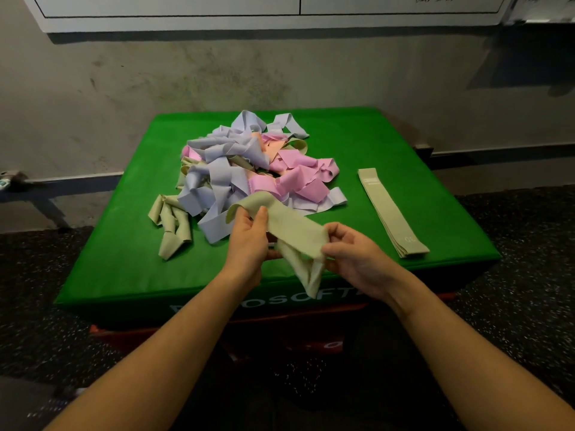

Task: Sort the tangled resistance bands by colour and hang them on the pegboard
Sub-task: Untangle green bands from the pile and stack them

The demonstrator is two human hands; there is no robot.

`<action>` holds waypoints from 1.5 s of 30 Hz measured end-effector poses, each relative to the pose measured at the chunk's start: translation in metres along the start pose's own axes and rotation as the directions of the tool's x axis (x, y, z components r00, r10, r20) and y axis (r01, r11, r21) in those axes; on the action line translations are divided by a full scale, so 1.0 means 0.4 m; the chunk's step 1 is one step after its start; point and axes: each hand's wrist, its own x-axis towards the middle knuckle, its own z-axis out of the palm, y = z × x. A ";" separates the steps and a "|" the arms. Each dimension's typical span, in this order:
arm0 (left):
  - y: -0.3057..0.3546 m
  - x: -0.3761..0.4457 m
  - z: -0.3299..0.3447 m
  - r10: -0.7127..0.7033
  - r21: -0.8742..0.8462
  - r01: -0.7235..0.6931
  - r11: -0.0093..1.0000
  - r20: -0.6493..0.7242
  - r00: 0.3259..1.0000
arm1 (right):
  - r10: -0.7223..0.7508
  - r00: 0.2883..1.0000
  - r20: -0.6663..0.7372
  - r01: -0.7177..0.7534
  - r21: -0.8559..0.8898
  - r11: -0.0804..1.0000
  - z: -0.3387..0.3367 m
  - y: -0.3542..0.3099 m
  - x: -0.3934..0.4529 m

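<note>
A tangled heap of resistance bands, lilac, pink, peach and pale green, lies in the middle of the green padded box. Both my hands hold one pale green band just above the box's front edge. My left hand pinches its left part, with the thumb on top. My right hand pinches its right end, and a loop of the band hangs down between my hands. A neat stack of flat pale green bands lies on the right of the box.
Twisted pale green bands lie loose at the heap's left. The green box stands on a red base over dark speckled flooring. A grey wall is behind, with a white board along the top edge.
</note>
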 end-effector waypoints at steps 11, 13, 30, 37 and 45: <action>0.008 -0.016 0.014 0.148 0.108 -0.153 0.982 0.056 0.987 | -0.461 0.812 -0.358 0.071 -0.723 0.687 -0.015 0.020 0.036; -0.001 -0.012 0.013 0.113 0.079 -0.116 0.990 0.052 0.992 | -0.349 0.857 -0.378 0.004 -0.673 0.739 -0.006 0.023 0.043; -0.009 0.013 -0.009 -0.001 0.015 0.002 1.000 -0.074 0.997 | 0.071 0.993 0.099 -0.075 0.041 0.996 -0.013 -0.003 -0.003; -0.010 0.013 -0.015 0.088 0.065 -0.084 0.994 -0.068 0.994 | -0.116 0.931 -0.347 -0.051 -0.437 0.898 -0.008 0.015 0.020; -0.013 0.001 0.007 0.196 0.042 -0.193 0.980 -0.108 0.975 | -0.219 0.903 -0.369 -0.008 -0.525 0.851 0.001 0.018 0.020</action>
